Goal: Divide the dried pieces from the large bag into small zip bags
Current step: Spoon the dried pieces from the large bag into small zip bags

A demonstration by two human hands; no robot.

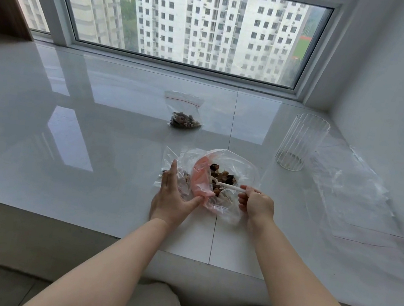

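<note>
Scooping dried brown pieces [220, 178] from large clear bag [242, 168]: my right grip [255, 204] pinches white plastic spoon [229, 187]; left grip [172, 197] spread, steadying small zip bag [176, 165]. Best kept level.

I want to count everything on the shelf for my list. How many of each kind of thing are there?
Small zip bags with dried pieces: 2, the far filled bag and the near small bag
Large bag: 1
White spoon: 1
Clear ribbed cup: 1
Empty plastic bags lying flat: count unclear
Total: 5, besides the flat bags
</note>
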